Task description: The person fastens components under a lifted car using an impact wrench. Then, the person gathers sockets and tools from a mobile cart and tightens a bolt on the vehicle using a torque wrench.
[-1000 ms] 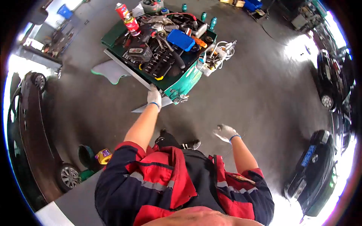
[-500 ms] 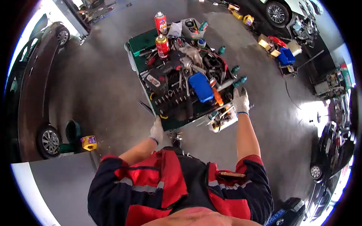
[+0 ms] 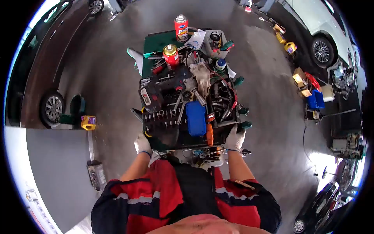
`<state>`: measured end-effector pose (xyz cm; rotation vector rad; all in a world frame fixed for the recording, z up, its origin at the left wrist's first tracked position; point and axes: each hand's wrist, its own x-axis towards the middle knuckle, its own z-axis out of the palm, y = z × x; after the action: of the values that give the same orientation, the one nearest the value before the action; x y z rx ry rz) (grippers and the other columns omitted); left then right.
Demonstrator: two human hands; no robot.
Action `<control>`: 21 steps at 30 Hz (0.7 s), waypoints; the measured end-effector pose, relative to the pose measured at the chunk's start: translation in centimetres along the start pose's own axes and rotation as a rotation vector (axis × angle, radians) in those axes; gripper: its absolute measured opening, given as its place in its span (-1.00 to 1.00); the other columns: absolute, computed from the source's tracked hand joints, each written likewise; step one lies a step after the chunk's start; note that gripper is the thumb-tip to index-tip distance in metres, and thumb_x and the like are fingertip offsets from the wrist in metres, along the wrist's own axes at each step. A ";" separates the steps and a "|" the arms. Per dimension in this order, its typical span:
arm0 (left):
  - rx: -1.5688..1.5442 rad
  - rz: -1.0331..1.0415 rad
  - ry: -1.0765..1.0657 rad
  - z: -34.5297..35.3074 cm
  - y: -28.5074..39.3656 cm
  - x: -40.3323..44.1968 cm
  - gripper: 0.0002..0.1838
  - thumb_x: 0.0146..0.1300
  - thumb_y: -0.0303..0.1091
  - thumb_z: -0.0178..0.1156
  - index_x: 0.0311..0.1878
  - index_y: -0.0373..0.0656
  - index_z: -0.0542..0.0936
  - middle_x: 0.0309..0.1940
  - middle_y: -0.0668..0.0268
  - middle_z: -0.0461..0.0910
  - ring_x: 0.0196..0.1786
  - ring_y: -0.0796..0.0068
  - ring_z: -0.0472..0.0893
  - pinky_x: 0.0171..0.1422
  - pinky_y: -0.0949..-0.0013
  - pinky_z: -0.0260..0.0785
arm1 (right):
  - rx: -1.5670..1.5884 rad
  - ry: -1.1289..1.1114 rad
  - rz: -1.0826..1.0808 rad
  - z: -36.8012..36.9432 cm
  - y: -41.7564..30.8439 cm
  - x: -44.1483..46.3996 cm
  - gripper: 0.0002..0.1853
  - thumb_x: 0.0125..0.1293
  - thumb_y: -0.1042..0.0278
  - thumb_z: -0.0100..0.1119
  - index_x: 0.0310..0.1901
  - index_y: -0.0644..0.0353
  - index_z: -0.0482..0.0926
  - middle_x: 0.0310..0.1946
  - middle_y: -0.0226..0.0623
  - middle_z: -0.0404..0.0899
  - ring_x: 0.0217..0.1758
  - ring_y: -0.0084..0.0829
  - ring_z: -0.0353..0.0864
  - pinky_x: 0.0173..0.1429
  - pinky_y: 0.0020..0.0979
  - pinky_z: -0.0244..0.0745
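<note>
Your head view gives moderate light over the green tool cart, while white glare washes out the grey floor near the black car. Note the fisheye distortion: the dark brown car bows at left, and blue-violet fringing borders the black corners. You lose fine detail among the shadowed tools.

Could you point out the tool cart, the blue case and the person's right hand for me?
Tool cart (image 3: 157, 42): head view, bare green top near its far left corner.
Blue case (image 3: 196, 119): head view, middle of its upper face.
Right hand (image 3: 235, 139): head view, middle of its gloved back.
</note>
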<state>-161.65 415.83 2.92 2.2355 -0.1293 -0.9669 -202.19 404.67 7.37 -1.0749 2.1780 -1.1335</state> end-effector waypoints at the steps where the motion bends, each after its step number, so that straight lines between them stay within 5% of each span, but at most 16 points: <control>1: 0.125 0.121 0.013 0.2 -2.2 2.2 -0.28 0.51 0.20 -0.07 -0.03 -0.41 0.71 -0.22 -0.21 0.72 -0.16 -0.15 0.69 -0.03 -0.02 0.50 | -0.020 0.000 0.000 -0.2 -0.1 -0.3 -0.52 0.49 0.16 0.21 0.26 0.34 0.51 0.11 0.03 0.70 0.19 0.01 0.65 0.34 -0.15 0.45; 2: 0.251 0.247 0.025 0.8 -4.2 4.2 -0.28 0.51 0.19 -0.09 -0.02 -0.42 0.71 -0.17 -0.26 0.72 -0.08 -0.23 0.70 0.01 -0.05 0.49 | -0.034 0.003 -0.001 -0.1 -0.6 -0.7 -0.52 0.48 0.17 0.20 0.26 0.35 0.51 0.09 0.01 0.70 0.17 -0.02 0.66 0.34 -0.17 0.46; 5: -0.011 0.064 0.061 1.1 -2.0 3.7 -0.27 0.52 0.16 -0.14 0.02 -0.42 0.69 -0.04 -0.34 0.67 0.05 -0.33 0.66 0.12 -0.09 0.47 | -0.090 0.014 0.004 -0.3 -3.2 -2.3 -0.51 0.46 0.16 0.22 0.27 0.34 0.51 0.10 0.03 0.69 0.21 0.00 0.65 0.34 -0.15 0.46; 7: 0.264 0.221 0.054 0.3 -1.6 3.0 -0.27 0.53 0.15 -0.16 0.04 -0.44 0.68 0.00 -0.35 0.65 0.08 -0.33 0.65 0.18 -0.08 0.46 | -0.056 0.004 0.026 -0.1 -2.0 -2.3 -0.50 0.46 0.08 0.24 0.25 0.29 0.52 0.14 0.03 0.67 0.23 0.05 0.63 0.36 -0.09 0.44; 10: 0.141 0.128 0.042 -0.6 0.5 1.4 -0.26 0.53 0.15 -0.17 0.05 -0.45 0.68 0.01 -0.37 0.64 0.10 -0.33 0.65 0.22 -0.09 0.44 | -0.037 -0.006 -0.029 -0.2 -2.1 -2.5 -0.49 0.47 0.12 0.23 0.30 0.29 0.49 0.20 0.04 0.64 0.28 0.05 0.60 0.38 -0.10 0.43; 14: 0.565 0.384 -0.067 -1.4 0.3 1.1 -0.54 0.62 -0.23 -0.33 0.26 -0.29 0.47 0.19 -0.24 0.60 0.20 -0.28 0.63 0.33 -0.09 0.50 | 0.085 -0.049 -0.133 -0.2 -1.1 -2.5 -0.51 0.48 0.18 0.20 0.30 0.32 0.50 0.17 0.06 0.67 0.26 0.06 0.62 0.35 -0.09 0.45; 21: 0.316 0.314 0.070 -0.2 -0.6 1.5 -0.35 0.54 0.07 -0.21 0.14 -0.28 0.68 0.12 -0.22 0.66 0.22 -0.23 0.63 0.36 -0.08 0.45 | -0.078 -0.003 -0.135 -0.4 -1.7 -2.1 -0.49 0.50 0.10 0.14 0.31 0.29 0.51 0.18 0.09 0.67 0.27 0.12 0.62 0.33 -0.01 0.47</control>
<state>-160.57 415.93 1.74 2.4317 -0.6198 -0.7348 -200.45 405.95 9.04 -1.2734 2.1915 -1.1114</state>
